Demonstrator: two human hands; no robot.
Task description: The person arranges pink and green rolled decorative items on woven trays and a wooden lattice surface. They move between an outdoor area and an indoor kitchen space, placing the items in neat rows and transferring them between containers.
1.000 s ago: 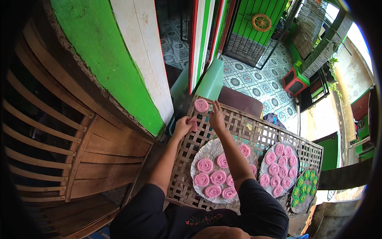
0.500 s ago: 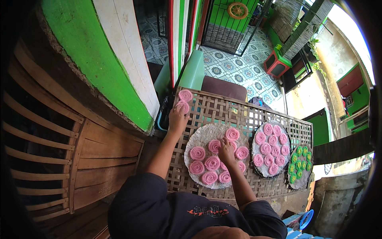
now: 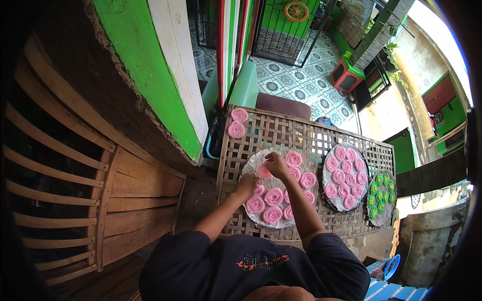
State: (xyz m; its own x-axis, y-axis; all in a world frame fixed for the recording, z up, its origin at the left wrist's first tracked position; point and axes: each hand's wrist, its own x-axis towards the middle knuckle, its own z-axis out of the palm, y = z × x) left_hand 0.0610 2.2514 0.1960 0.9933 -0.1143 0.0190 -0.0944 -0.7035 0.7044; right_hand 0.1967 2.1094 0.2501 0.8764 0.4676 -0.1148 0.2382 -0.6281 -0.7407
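Observation:
My left hand (image 3: 246,186) is at the left rim of a round whitish tray (image 3: 257,159), its fingers closed over the edge of a pink coiled round (image 3: 259,189). My right hand (image 3: 277,165) is bent over the upper part of the same tray, fingertips on another pink coiled round (image 3: 264,170), which they partly cover. Several similar pink rounds lie on the tray below and right of my hands, some hidden by my right forearm. Two more, the nearer one a pink spiral (image 3: 236,130), sit directly on the woven bamboo lattice (image 3: 261,124) at its far left corner.
To the right stand a tray of pink rounds (image 3: 346,177) and a smaller tray of green-and-yellow rounds (image 3: 380,197). A wooden slatted bench (image 3: 145,195) is on the left, beside a green and white wall (image 3: 150,60). A light green chair (image 3: 244,85) stands behind the lattice.
My left hand has left the pink rounds at the lattice corner and come down to the tray's left side. My right hand has moved up and left, shifting a pink round along.

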